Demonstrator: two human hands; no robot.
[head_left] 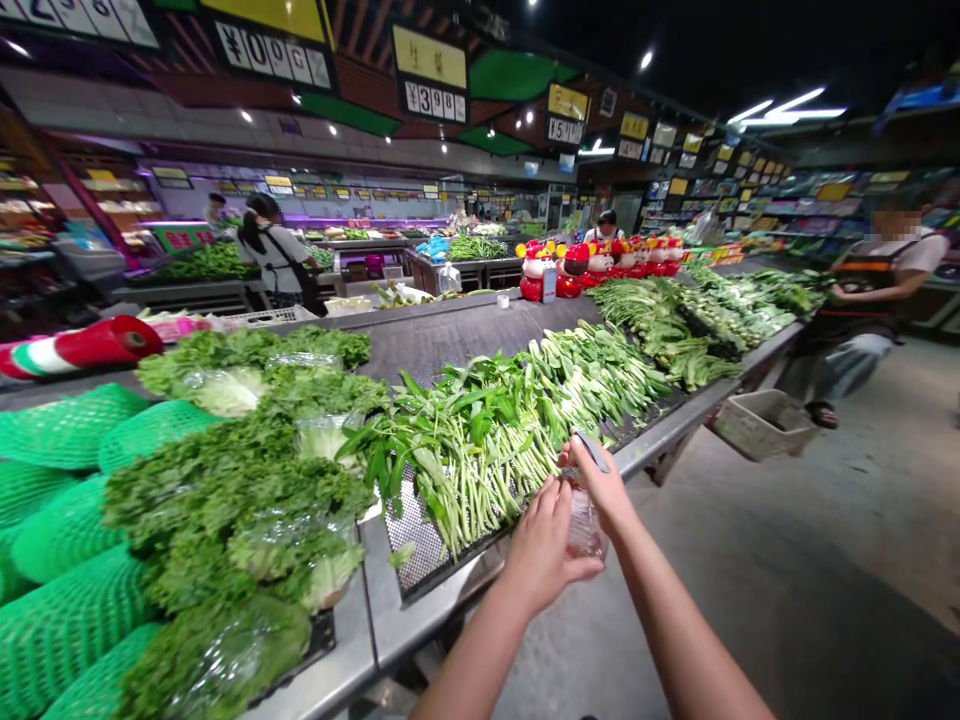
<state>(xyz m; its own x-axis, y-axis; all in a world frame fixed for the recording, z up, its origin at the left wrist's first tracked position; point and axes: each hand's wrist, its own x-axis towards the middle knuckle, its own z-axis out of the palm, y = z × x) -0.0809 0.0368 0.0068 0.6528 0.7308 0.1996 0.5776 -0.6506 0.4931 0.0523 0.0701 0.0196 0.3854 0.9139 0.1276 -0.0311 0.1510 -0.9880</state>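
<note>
In front of the vegetable stand, my left hand (541, 545) is wrapped round the side of a clear, pinkish, ribbed bottle (588, 525). My right hand (598, 482) closes over the top of the same bottle, with a flat grey piece (592, 450) showing between its fingers. Whether that piece is a lid or a strap I cannot tell. Just beyond both hands lie bunches of water spinach (480, 440), stems toward me, on a perforated tray (420, 540). My fingers partly cover the bottle.
Wrapped lettuce (247, 480) and green mesh-netted produce (67, 590) lie to the left. A metal counter edge (442, 590) runs along the stand. Red figurines (574, 270) stand behind the greens. At right are a person (874, 270) and a basket (765, 422) low beside the stand.
</note>
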